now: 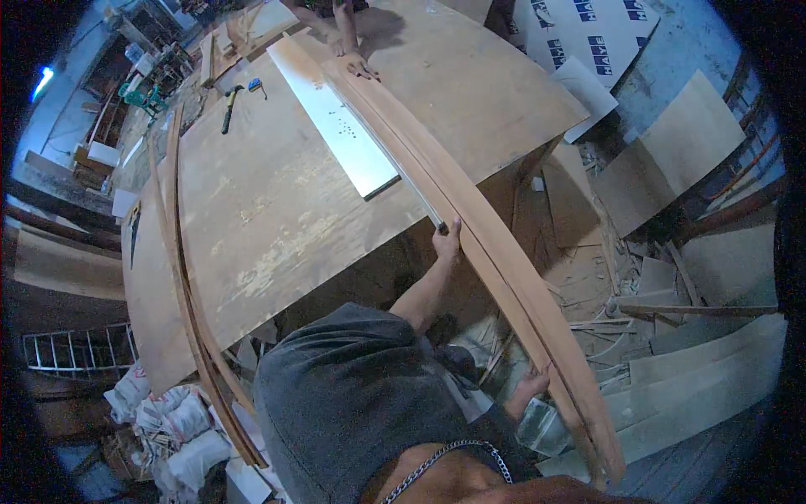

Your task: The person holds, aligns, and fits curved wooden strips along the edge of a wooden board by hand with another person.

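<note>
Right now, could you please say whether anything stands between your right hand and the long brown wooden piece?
Nothing visible does: the right hand touches the left edge of the long brown wooden piece, toward its near end. A co-worker's hand rests on the far part.

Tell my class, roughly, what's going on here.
The person's left hand and right hand hold the edge of a long, grooved wooden piece that juts past the table. A co-worker's hand rests on it near the far end. The left hand is also at the near end of a thin strip alongside it. On the table lie a white panel and, farther left, a hammer and tape measure.
</note>
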`<state>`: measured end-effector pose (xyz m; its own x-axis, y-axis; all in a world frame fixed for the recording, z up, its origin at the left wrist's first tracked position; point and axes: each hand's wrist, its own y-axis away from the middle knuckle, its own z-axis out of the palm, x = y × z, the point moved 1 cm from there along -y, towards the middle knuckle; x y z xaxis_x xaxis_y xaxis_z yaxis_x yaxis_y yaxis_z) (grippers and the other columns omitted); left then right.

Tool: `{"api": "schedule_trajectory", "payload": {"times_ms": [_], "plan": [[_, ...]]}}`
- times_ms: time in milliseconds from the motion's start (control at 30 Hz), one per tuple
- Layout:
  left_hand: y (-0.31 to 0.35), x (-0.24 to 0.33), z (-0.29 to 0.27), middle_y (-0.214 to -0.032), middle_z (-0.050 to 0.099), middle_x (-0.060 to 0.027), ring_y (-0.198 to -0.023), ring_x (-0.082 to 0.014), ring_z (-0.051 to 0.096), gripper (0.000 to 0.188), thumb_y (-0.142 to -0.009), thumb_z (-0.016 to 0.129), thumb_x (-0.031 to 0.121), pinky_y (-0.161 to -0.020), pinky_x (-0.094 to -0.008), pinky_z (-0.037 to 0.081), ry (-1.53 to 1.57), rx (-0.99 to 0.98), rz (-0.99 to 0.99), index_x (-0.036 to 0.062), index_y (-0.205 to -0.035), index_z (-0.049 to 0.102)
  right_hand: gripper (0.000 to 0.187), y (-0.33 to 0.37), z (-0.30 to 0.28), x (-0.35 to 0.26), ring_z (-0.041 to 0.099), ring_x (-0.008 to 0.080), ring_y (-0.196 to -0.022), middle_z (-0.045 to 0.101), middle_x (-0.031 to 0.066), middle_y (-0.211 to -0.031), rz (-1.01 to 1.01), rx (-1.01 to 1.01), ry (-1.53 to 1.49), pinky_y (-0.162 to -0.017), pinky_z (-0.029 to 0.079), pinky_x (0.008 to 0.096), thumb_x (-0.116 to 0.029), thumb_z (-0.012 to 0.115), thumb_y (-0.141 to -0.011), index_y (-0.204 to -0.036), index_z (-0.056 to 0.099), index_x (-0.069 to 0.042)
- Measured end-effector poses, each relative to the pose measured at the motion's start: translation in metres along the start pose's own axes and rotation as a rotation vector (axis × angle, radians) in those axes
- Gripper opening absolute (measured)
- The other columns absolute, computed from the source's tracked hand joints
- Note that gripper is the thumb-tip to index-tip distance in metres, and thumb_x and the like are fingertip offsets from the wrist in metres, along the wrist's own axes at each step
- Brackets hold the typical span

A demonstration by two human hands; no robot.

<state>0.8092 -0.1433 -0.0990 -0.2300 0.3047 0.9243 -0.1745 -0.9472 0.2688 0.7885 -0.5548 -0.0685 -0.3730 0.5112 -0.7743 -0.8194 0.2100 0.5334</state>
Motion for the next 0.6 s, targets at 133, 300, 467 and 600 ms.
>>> {"api": "schedule_trajectory", "payload": {"times_ms": [133, 300, 467, 600], "plan": [[0.025, 0.008, 0.011, -0.088, 0.058, -0.0089, -0.075, -0.0171, 0.055, 0.043, -0.072, 0.069, 0.028, -0.067, -0.0303, 0.045, 0.133, -0.058, -0.134, -0.0038, -0.096, 0.054, 0.038, -0.004, -0.021, -0.001, 0.056, 0.0201, -0.079, 0.055, 0.0123, -0.096, -0.074, -0.020, 0.026, -0.061, 0.046, 0.0241, -0.022, 0.059, -0.077, -0.106, 0.050, 0.000], [0.005, 0.011, 0.004, -0.088, 0.058, -0.0082, -0.079, -0.0166, 0.056, 0.043, -0.070, 0.070, 0.024, -0.066, -0.0287, 0.047, 0.209, -0.084, -0.269, -0.0033, -0.097, 0.051, 0.046, 0.000, -0.006, -0.008, 0.055, 0.0223, -0.083, 0.055, 0.0121, -0.095, -0.074, -0.046, -0.063, -0.067, 0.047, 0.0269, -0.022, 0.060, -0.076, -0.112, 0.044, 0.002], [0.000, 0.034, 0.008, -0.091, 0.057, -0.0102, -0.081, -0.0178, 0.056, 0.045, -0.070, 0.070, 0.023, -0.067, -0.0304, 0.047, 0.105, 0.042, -0.200, -0.0008, -0.101, 0.047, 0.047, 0.004, -0.010, -0.012, 0.054, 0.0237, -0.088, 0.055, 0.0117, -0.098, 0.013, 0.074, 0.009, -0.071, 0.046, 0.0310, -0.020, 0.061, -0.075, -0.113, 0.043, 0.001], [0.008, 0.037, 0.013, -0.090, 0.057, -0.0104, -0.078, -0.0190, 0.057, 0.040, -0.073, 0.067, 0.018, -0.067, -0.0320, 0.048, 0.155, 0.064, -0.074, -0.0015, -0.101, 0.046, 0.042, 0.006, -0.010, -0.015, 0.054, 0.0239, -0.090, 0.056, 0.0117, -0.097, 0.004, 0.046, 0.010, -0.071, 0.045, 0.0321, -0.019, 0.060, -0.076, -0.110, 0.045, 0.001]]}}
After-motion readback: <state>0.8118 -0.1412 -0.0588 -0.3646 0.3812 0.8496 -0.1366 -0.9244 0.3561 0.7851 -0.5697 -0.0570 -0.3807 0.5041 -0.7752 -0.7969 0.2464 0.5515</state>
